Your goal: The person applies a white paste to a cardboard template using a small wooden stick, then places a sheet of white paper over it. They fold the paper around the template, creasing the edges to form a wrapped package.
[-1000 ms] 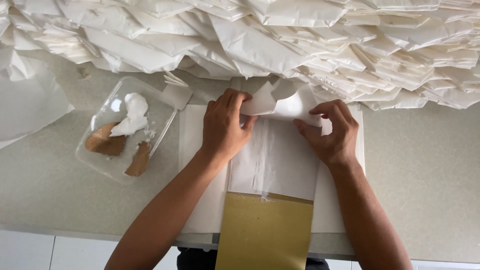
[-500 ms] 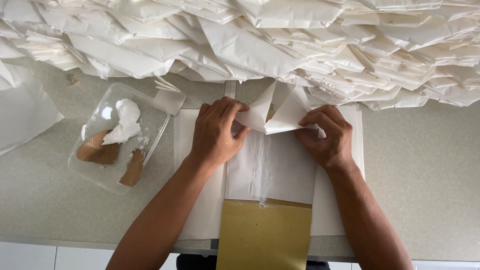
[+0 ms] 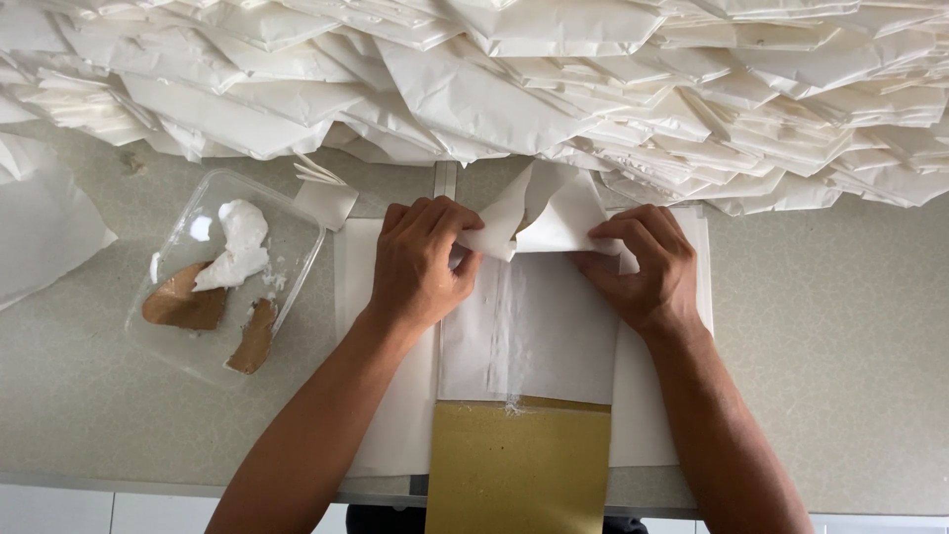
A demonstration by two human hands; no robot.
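Observation:
A white paper sheet (image 3: 539, 331) lies folded around a mustard-yellow card (image 3: 519, 470) on a stack of white sheets (image 3: 395, 435). My left hand (image 3: 420, 262) pinches the left side of the sheet's raised top flap (image 3: 544, 213). My right hand (image 3: 643, 267) grips the flap's right side, thumb on top. Both hands press down on the folded sheet, and the flap stands up between them, creased into a peak.
A clear plastic tray (image 3: 297, 267) with a lump of white paste (image 3: 237, 242) and two brown smeared pieces (image 3: 183, 307) sits to the left. A big heap of folded white paper bags (image 3: 554, 89) fills the back. The grey counter's front edge (image 3: 148, 485) runs below.
The top flap has been lifted higher and folded into a peak between my hands. Both hands stayed in place.

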